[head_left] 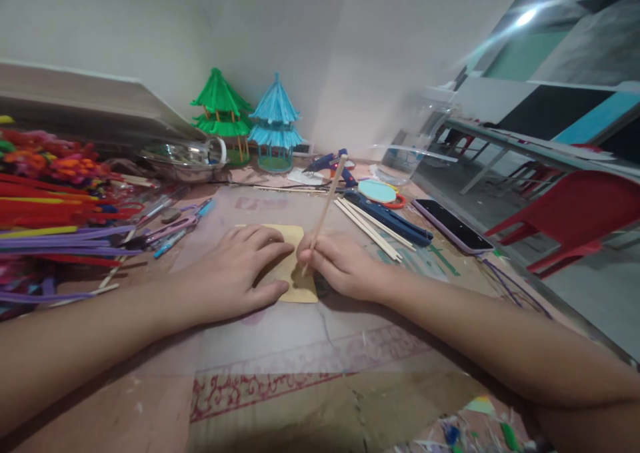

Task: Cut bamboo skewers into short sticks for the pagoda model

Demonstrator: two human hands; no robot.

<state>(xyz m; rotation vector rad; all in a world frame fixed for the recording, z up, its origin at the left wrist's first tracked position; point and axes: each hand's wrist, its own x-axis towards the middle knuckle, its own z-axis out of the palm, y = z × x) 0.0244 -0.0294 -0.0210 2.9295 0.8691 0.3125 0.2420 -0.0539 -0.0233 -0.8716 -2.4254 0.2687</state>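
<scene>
A yellow card (287, 293) lies flat on a translucent sheet (240, 346) on the table. My left hand (250, 266) rests on the card's left part, its fingers stretched out and slightly apart. In my right hand (340, 263) is a thin wooden stick (327, 206), gripped low and tilted up to the right. The stick's lower tip is over the yellow card; I cannot tell whether it touches. Several loose wooden sticks (373, 230) lie just beyond my right hand, beside a dark blue tool (390, 218).
A green model pagoda (219, 110) and a blue one (277, 116) stand at the back, near a metal bowl (183, 163) and a glue gun (330, 163). Colourful pipe cleaners (45, 200) pile up at left. A phone (453, 225) lies at right; scissors (173, 228) lie left.
</scene>
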